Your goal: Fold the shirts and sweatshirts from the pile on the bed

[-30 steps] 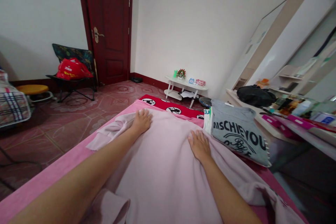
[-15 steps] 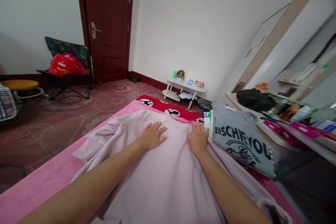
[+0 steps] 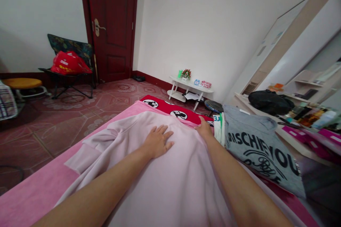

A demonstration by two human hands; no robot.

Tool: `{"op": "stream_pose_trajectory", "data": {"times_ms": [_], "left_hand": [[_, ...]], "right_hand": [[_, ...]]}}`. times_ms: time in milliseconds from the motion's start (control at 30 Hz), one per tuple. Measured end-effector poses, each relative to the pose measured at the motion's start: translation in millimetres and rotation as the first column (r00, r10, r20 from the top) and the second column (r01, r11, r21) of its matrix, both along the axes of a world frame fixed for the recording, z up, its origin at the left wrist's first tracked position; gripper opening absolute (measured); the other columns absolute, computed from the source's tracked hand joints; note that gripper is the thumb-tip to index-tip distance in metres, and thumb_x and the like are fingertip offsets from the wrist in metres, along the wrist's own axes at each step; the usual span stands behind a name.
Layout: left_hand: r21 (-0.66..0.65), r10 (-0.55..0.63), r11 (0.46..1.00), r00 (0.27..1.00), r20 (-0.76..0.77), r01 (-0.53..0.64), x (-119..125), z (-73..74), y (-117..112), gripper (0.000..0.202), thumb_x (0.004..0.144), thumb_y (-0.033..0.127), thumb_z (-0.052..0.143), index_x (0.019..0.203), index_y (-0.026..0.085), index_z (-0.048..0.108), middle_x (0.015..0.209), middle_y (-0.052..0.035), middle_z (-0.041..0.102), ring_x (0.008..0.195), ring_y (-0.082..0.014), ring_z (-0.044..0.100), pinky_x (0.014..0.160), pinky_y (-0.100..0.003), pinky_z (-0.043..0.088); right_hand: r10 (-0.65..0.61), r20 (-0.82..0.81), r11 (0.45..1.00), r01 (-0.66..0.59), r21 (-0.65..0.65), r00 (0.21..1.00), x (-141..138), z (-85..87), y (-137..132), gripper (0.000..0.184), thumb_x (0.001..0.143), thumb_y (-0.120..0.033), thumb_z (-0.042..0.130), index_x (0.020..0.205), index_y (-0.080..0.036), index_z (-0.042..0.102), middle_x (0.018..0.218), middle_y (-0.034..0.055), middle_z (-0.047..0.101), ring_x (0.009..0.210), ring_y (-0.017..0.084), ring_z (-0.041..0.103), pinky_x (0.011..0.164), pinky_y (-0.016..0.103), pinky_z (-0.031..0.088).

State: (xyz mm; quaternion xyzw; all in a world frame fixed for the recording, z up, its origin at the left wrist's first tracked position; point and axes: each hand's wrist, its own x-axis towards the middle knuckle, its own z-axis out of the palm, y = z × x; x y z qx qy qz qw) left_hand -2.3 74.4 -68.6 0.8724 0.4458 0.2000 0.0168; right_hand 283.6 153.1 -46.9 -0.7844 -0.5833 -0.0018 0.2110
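Observation:
A pale pink sweatshirt (image 3: 170, 177) lies spread over the bed, its left sleeve (image 3: 85, 154) loosely creased. My left hand (image 3: 158, 142) rests flat on its upper middle, fingers spread. At the garment's far right edge, by the shoulder, is my right hand (image 3: 205, 129), turned on its side. Its thumb or a finger sticks out over the red cloth (image 3: 163, 106); the other fingers are partly hidden, and I see no fabric pinched. Close to the right forearm sits a folded grey T-shirt (image 3: 255, 142) with black lettering, next to folded white-and-green cloth (image 3: 218, 127).
Pink bedding (image 3: 29, 198) covers the bed. Beyond it stands a low white table (image 3: 191, 86) with small items. On the right, a dresser (image 3: 245, 103) carries a black bag (image 3: 270, 102) and bottles. A folding chair (image 3: 70, 44) holds a red bag (image 3: 69, 63) near the door (image 3: 114, 28).
My right hand has gone from lying flat on the sweatshirt to its far edge and turned sideways. My left hand stays flat on the fabric. The view has shifted slightly.

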Motion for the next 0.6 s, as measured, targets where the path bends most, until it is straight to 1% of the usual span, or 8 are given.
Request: {"op": "stream_pose_trajectory", "data": {"times_ms": [33,100,200,267,333,433,500,600], "left_hand": [[0.003,0.000,1.000,1.000,0.000,0.000,0.0,0.3,-0.3,0.053,0.092,0.056,0.032,0.135,0.029,0.047,0.147,-0.0088,0.040,0.135,-0.0282,0.034,0.110,-0.050,0.023],[0.006,0.002,1.000,1.000,-0.003,-0.002,0.0,1.2,-1.0,0.053,0.092,0.056,0.032,0.135,0.029,0.048,0.146,-0.0092,0.040,0.134,-0.0283,0.035,0.110,-0.050,0.024],[0.000,0.007,1.000,1.000,-0.006,-0.007,-0.2,2.8,-2.0,0.053,0.092,0.056,0.032,0.135,0.029,0.048,0.146,-0.0092,0.040,0.134,-0.0281,0.035,0.110,-0.049,0.025],[-0.003,0.007,1.000,1.000,-0.008,-0.007,-0.3,3.8,-2.4,0.053,0.092,0.056,0.032,0.135,0.029,0.048,0.146,-0.0090,0.040,0.135,-0.0280,0.035,0.110,-0.049,0.025],[-0.005,0.007,1.000,1.000,-0.010,-0.007,-0.3,4.6,-2.8,0.054,0.092,0.056,0.032,0.135,0.029,0.047,0.146,-0.0091,0.040,0.135,-0.0279,0.035,0.110,-0.049,0.024],[-0.005,0.010,1.000,1.000,-0.010,-0.010,-0.4,5.2,-3.4,0.054,0.092,0.057,0.031,0.135,0.028,0.047,0.146,-0.0093,0.040,0.135,-0.0279,0.035,0.110,-0.049,0.024],[-0.008,0.012,1.000,1.000,-0.009,-0.012,-0.6,5.0,-3.6,0.054,0.092,0.056,0.030,0.135,0.029,0.047,0.147,-0.0088,0.040,0.135,-0.0277,0.035,0.110,-0.049,0.024],[-0.011,0.008,1.000,1.000,0.001,-0.008,-1.2,4.1,-2.8,0.053,0.092,0.057,0.030,0.135,0.029,0.047,0.147,-0.0076,0.039,0.134,-0.0275,0.034,0.110,-0.048,0.023]], "right_hand": [[0.030,-0.023,1.000,-0.030,-0.001,0.999,0.4,-1.1,5.8,0.060,0.068,-0.023,0.073,0.125,-0.021,0.056,0.099,0.0075,0.071,0.095,0.023,0.065,0.083,0.031,0.047],[0.068,-0.069,0.998,-0.067,0.008,0.995,0.4,-4.0,16.8,0.048,0.064,-0.023,0.075,0.111,-0.020,0.065,0.091,0.0068,0.072,0.090,0.023,0.066,0.082,0.030,0.048],[0.062,-0.149,0.997,-0.055,0.052,0.987,-3.8,-9.2,32.8,0.026,0.073,-0.023,0.066,0.097,-0.014,0.069,0.081,0.0097,0.072,0.080,0.022,0.068,0.076,0.031,0.052],[0.054,-0.200,0.994,-0.034,0.104,0.978,-11.2,-12.7,41.5,0.032,0.082,-0.025,0.056,0.111,-0.012,0.063,0.088,0.0132,0.072,0.078,0.021,0.069,0.072,0.030,0.054],[0.071,-0.224,0.986,-0.035,0.160,0.972,-21.5,-15.1,45.5,0.045,0.088,-0.027,0.048,0.129,-0.012,0.048,0.109,0.0175,0.068,0.089,0.021,0.068,0.074,0.031,0.055],[0.143,-0.181,0.974,-0.106,0.200,0.973,-37.5,-15.7,38.6,0.056,0.090,-0.032,0.044,0.141,-0.014,0.032,0.134,0.0187,0.052,0.116,0.021,0.057,0.092,0.033,0.048],[0.220,-0.115,0.964,-0.198,0.178,0.969,-45.6,-15.1,26.5,0.055,0.091,-0.034,0.043,0.142,-0.017,0.032,0.139,0.0144,0.048,0.125,0.020,0.049,0.104,0.036,0.038],[0.340,-0.017,0.939,-0.339,0.055,0.940,-51.9,-14.5,6.1,0.047,0.092,-0.039,0.043,0.137,-0.027,0.042,0.140,0.0050,0.049,0.129,0.019,0.044,0.112,0.041,0.024]]}}
